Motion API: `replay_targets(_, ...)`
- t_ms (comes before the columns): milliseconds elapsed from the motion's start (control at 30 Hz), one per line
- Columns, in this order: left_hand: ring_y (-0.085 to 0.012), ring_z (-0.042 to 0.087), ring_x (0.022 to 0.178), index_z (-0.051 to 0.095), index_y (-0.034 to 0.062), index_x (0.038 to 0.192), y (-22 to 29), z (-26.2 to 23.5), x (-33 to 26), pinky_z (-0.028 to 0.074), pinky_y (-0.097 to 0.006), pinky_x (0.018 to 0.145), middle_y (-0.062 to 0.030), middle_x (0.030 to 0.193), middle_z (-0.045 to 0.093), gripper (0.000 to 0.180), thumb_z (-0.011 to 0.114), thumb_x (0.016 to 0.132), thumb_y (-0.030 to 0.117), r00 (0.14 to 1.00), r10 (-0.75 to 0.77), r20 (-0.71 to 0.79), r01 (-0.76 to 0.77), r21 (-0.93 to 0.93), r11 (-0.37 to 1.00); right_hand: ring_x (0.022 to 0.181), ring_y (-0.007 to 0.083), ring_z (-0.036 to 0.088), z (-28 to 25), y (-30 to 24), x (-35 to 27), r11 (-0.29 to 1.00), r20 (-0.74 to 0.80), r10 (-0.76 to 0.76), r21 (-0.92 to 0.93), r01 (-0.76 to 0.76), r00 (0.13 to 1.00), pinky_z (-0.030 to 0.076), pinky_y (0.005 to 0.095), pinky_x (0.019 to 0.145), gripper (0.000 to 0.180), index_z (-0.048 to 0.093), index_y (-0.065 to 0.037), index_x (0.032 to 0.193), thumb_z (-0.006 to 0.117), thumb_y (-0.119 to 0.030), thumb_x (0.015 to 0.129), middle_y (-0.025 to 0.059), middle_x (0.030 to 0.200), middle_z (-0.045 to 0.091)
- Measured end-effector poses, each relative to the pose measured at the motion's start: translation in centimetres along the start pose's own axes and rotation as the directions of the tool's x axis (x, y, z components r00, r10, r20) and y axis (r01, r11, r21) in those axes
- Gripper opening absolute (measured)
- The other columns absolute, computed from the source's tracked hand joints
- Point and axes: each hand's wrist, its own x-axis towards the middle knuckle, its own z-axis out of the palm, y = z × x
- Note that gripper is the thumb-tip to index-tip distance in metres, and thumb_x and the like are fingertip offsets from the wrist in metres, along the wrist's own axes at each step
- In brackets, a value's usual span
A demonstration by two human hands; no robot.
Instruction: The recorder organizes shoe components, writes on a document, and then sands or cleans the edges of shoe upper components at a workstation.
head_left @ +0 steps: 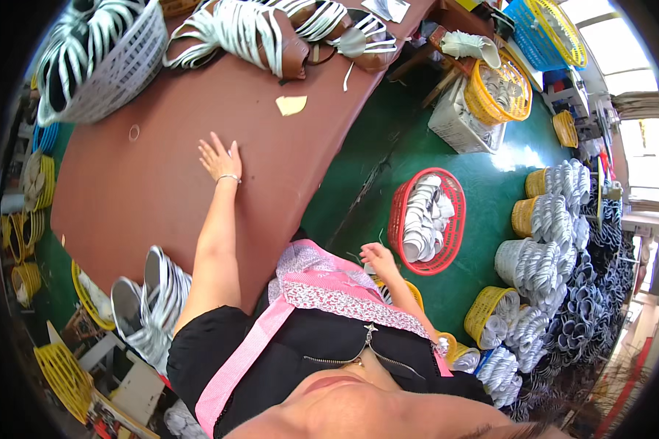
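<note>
My left hand (220,160), a thin bracelet at its wrist, lies spread on the brown table (154,197) with its fingers apart and nothing in it. Just beyond its fingertips is a pale yellow scrap (291,106), and to its left a small ring (134,132). My right hand (378,259) hangs beside my pink apron (322,282), its fingers loosely bent and apart, and I see nothing held in it. Nearest to that hand stands a red basket (457,241) of white curved pieces on the green floor.
Bundles of brown pieces with white strips (245,36) lie at the table's far end. A white basket (135,69) of dark, white-edged pieces sits at the far left. Yellow baskets (483,311) and stacks of white pieces (527,267) line the right side.
</note>
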Motion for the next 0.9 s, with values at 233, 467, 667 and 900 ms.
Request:
replay_targets(233, -0.0343, 0.036, 0.142, 0.058, 0.0093, 0.135, 23.3, 0.1, -8.1, 0.026, -0.058, 0.114, -0.0148, 0.151, 0.042, 0.057, 0.065, 0.084, 0.035, 0.313, 0.928, 0.203, -0.774, -0.512, 0.373, 0.077, 0.0115, 0.064, -4.7, -13.3, 12.8, 0.993, -0.142, -0.111, 0.011, 0.113, 0.984, 0.051, 0.0255, 0.070, 0.020, 0.064, -0.001, 0.112, 0.057, -0.014, 0.099, 0.0074, 0.094, 0.070)
replay_targets(467, -0.0500, 0.006, 0.148, -0.001, 0.0012, 0.155, 25.1, -2.5, 9.6, 0.018, -0.057, 0.118, -0.0358, 0.158, -0.001, 0.135, 0.089, 0.065, 0.044, 0.989, 0.132, -0.064, -0.146, -0.349, 0.926, 0.097, 0.0088, 0.060, -1.0, -31.7, 38.0, 0.834, 0.184, -0.543, 0.002, 0.552, 0.820, 0.048, 0.0236, 0.083, 0.030, 0.059, 0.000, 0.127, 0.053, -0.016, 0.103, 0.0090, 0.112, 0.067)
replay_targets(667, -0.0485, 0.005, 0.149, -0.001, 0.0010, 0.156, 27.9, 0.5, 11.9, 0.018, -0.051, 0.120, -0.0336, 0.159, 0.001, 0.125, 0.086, 0.071, 0.029, 0.996, -0.089, -0.013, 0.089, -0.016, 0.996, 0.103, 0.0246, 0.063, 9.4, -43.7, 49.0, 0.722, 0.387, -0.657, 0.078, 0.687, 0.646, 0.048, 0.0352, 0.092, 0.041, 0.058, -0.001, 0.132, 0.051, -0.028, 0.102, 0.0152, 0.122, 0.066)
replay_targets(900, -0.0345, 0.055, 0.124, 0.009, 0.0066, 0.157, 24.0, 2.8, 10.9, 0.044, -0.040, 0.105, -0.0242, 0.141, 0.047, 0.094, 0.066, 0.082, 0.001, 0.867, -0.498, -0.021, 0.397, -0.575, 0.715, 0.130, 0.0325, 0.046, 12.6, -54.5, 52.7, 0.507, 0.532, -0.758, 0.115, 0.854, 0.378, 0.046, 0.0408, 0.103, 0.096, 0.030, 0.006, 0.147, 0.085, -0.026, 0.075, 0.0249, 0.140, 0.043)
